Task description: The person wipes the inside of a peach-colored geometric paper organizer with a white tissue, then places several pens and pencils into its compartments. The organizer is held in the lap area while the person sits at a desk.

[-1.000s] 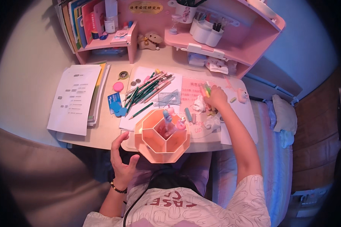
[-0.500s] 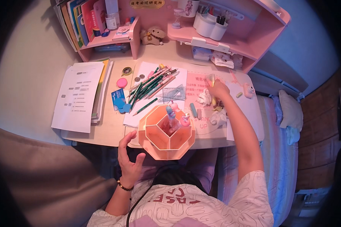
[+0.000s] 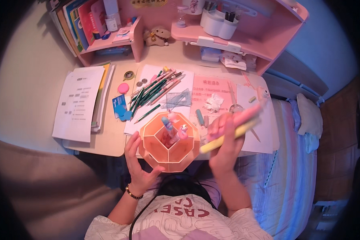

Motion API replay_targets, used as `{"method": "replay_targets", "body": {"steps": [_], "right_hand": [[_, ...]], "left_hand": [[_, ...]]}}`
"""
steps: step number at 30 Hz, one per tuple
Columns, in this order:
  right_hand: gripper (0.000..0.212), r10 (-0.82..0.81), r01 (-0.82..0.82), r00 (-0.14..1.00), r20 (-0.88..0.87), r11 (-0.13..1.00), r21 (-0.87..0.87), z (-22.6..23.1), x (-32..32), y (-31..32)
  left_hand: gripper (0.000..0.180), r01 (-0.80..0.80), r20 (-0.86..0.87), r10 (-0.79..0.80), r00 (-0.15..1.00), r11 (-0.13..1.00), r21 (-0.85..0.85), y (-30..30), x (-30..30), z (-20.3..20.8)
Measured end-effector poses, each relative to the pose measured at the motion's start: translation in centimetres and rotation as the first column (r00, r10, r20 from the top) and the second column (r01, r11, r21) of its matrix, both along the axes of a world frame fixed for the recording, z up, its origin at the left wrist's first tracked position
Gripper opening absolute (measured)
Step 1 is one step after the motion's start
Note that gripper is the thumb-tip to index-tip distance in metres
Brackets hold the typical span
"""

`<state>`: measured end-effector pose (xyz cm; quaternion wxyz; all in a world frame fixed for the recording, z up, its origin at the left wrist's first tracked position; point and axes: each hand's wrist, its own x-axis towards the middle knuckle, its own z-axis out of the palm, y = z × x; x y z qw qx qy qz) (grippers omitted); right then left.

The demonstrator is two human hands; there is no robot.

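A peach-orange, many-sided pen holder (image 3: 170, 156) with several compartments sits at the desk's front edge. Cute-topped pens stand in it, among them a blue one (image 3: 167, 123) and a pink one (image 3: 183, 132). My left hand (image 3: 142, 172) cups the holder's left side, fingers along its wall and thumb at its front. To the right of the holder, my right hand (image 3: 226, 146) is closed around a yellow pen-like stick (image 3: 212, 145) and a pink one (image 3: 250, 114). Both sticks are tilted and blurred by motion, so their exact kind is unclear.
Green and pink pencils (image 3: 156, 90) and a clear set square (image 3: 178, 100) lie on white paper. Crumpled tissue (image 3: 213, 103) and a teal stick (image 3: 199, 117) rest on a pink mat. Left are stacked papers (image 3: 78, 104); behind, a pink shelf (image 3: 184, 36).
My right hand has come back from the desk's far right toward the holder, carrying the yellow and pink sticks. My left hand has closed in against the holder's side.
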<state>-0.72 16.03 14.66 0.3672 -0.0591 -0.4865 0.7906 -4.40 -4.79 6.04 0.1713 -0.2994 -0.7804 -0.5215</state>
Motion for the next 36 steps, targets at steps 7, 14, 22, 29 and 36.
{"method": "replay_targets", "body": {"steps": [7,14,22,29,36], "right_hand": [[0.022,-0.171,0.194,0.972,-0.161,0.971,0.142,-3.8,-0.5,-5.1],[0.018,-0.191,0.220,0.964,-0.185,0.964,0.150,-3.9,-0.5,-4.5],[0.016,0.332,-0.337,0.940,-0.077,0.938,-0.074,-2.7,-4.1,1.6],[0.019,0.412,-0.419,0.908,0.076,0.897,0.143,-5.2,-4.6,1.3],[0.036,0.483,-0.549,0.808,0.337,0.825,0.134,-4.4,-2.5,0.2]], "left_hand": [[0.098,0.027,-0.069,-0.034,0.997,0.994,-0.105,1.7,0.2,2.3],[0.093,0.054,-0.036,-0.058,0.998,0.995,-0.088,1.6,-0.1,1.8],[0.098,0.300,0.177,-0.289,0.941,0.953,-0.038,-0.4,-2.4,1.5],[0.103,0.302,0.184,-0.291,0.939,0.953,-0.030,0.1,-1.5,2.3],[0.103,0.256,0.176,-0.243,0.954,0.965,-0.059,0.2,-1.6,1.7]]}}
